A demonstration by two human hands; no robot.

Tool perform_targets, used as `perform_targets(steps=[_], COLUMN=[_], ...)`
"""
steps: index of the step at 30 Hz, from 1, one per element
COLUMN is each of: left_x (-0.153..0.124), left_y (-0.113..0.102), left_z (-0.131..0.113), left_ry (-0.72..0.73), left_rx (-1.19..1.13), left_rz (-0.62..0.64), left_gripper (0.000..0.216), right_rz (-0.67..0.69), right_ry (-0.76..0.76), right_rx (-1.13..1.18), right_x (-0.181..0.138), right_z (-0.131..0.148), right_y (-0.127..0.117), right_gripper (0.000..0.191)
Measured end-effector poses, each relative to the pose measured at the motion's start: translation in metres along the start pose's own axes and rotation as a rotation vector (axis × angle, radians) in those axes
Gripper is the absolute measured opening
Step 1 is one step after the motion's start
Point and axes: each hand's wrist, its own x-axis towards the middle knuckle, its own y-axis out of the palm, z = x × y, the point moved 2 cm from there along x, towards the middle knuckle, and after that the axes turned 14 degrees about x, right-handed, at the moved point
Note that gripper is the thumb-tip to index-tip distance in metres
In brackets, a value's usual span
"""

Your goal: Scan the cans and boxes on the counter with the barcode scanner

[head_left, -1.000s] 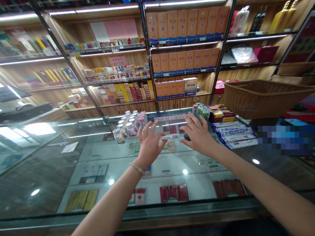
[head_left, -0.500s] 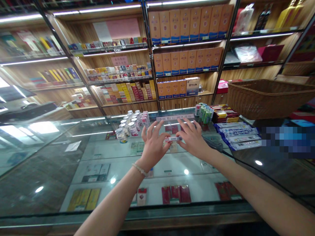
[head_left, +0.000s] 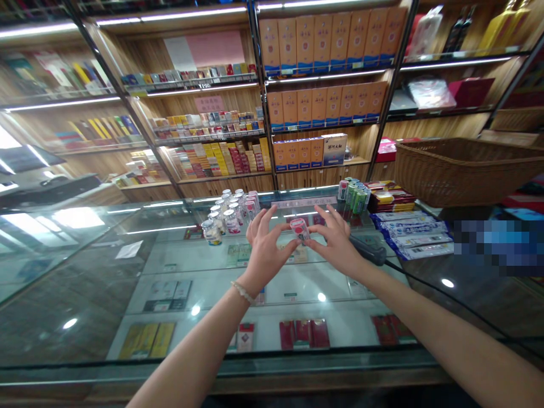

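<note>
Over the glass counter (head_left: 272,283), a small pink-and-white box (head_left: 299,229) is held up with its printed broad face toward me. My left hand (head_left: 267,243), with a beaded bracelet at the wrist, pinches its left side between thumb and forefinger. On the opposite side, the thumb and forefinger of my right hand (head_left: 334,238) grip it too. The remaining fingers of both hands are raised and spread. Just beyond my left hand stand several small white-capped jars (head_left: 233,221), with similar pink boxes (head_left: 252,203) beside them. A dark handheld device (head_left: 369,250) with a cable lies behind my right hand.
Green containers (head_left: 357,198), blue-and-white packets (head_left: 412,232) and a wicker basket (head_left: 463,170) occupy the counter's right side. A paper slip (head_left: 130,249) lies at left. Cigarette packs (head_left: 303,335) sit under the glass. Stocked shelves (head_left: 323,73) line the wall behind.
The box has been tipped up between my fingers, from showing a narrow edge to showing its pink printed face. My right hand has shifted slightly; both hands keep their hold.
</note>
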Motion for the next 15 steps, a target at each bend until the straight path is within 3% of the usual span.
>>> perform_targets(steps=[8, 15], left_x=[0.000, 0.002], left_y=[-0.003, -0.004], left_z=[-0.001, 0.004], left_ry=[0.006, 0.022], left_rx=[0.010, 0.061], left_rz=[-0.002, 0.074], left_gripper=[0.019, 0.015], right_rz=[0.015, -0.106], right_ry=[-0.043, -0.092], right_rx=[-0.008, -0.059], right_x=[-0.005, -0.002], right_z=[0.000, 0.008], right_y=[0.004, -0.007], right_gripper=[0.022, 0.032])
